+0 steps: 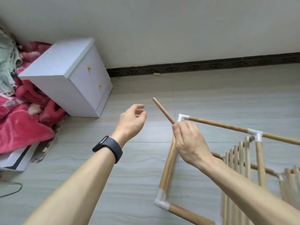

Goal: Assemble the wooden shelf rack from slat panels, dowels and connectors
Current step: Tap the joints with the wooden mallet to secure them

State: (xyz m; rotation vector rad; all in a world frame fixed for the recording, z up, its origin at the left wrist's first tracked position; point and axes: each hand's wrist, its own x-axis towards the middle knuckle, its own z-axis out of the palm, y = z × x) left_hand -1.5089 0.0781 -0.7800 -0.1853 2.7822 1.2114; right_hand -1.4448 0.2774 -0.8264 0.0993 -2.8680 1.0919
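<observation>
My right hand (189, 142) grips a loose dowel (163, 110), its tip pointing far-left, beside the rack frame (217, 125) at near right. My left hand (130, 121) hovers loosely curled, holding nothing.

My one camera rides on my head, wide-angled, facing forward and down at the floor (138, 168), with the wall (162, 30) across the top. Both forearms enter from the bottom edge, very near the lens. My left hand (131, 118) and my right hand (188, 142), which pinches a dowel (163, 110), land mid-frame. The rack (259, 153) sits close at lower right, cut by the edges. The cabinet (65, 65) stands farther off, upper left.
</observation>
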